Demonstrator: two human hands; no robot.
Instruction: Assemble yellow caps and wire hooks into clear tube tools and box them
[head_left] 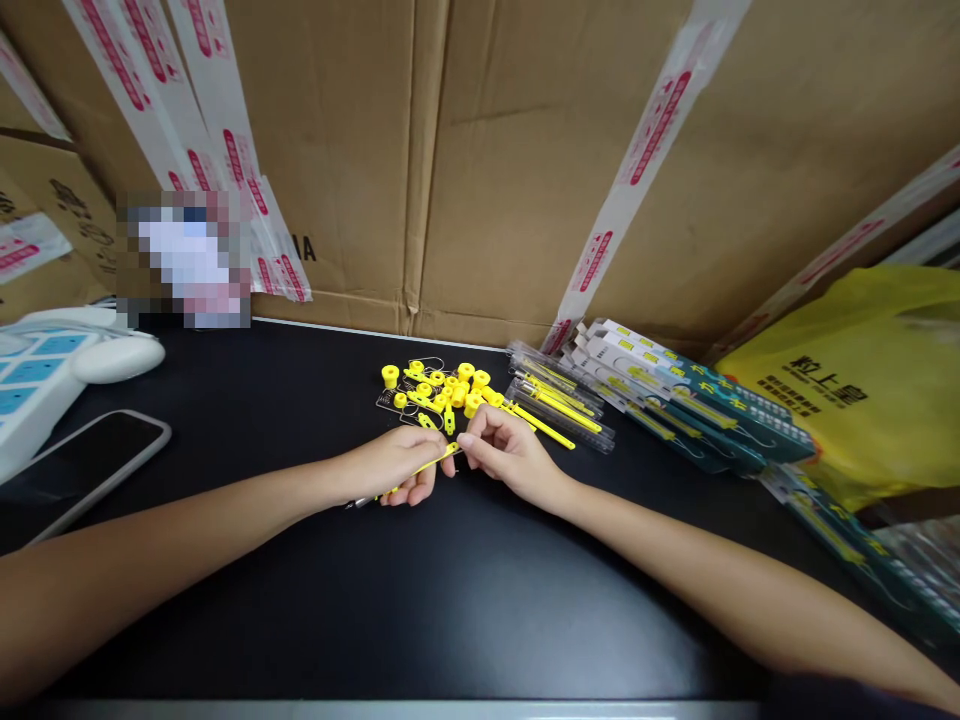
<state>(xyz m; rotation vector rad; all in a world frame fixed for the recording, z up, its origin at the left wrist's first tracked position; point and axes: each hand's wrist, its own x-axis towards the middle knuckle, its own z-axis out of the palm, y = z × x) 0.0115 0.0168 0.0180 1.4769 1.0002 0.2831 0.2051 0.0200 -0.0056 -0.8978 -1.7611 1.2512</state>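
Yellow stick (pixel 433 463) ran left to right, slightly tilted, between my hands above the black table (pixel 300 400). My left hand (pixel 394 470) was wrapped tight round its lower end; my right hand (pixel 504 455) pinched the upper tip, just before the yellow parts (pixel 442 390).

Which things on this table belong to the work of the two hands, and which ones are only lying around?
In the work, it seems: left hand, right hand, the yellow stick both pinch, pile of yellow parts, clear sleeves, packed cards.
Only lying about: phone, power strip, yellow bag, cardboard boxes.
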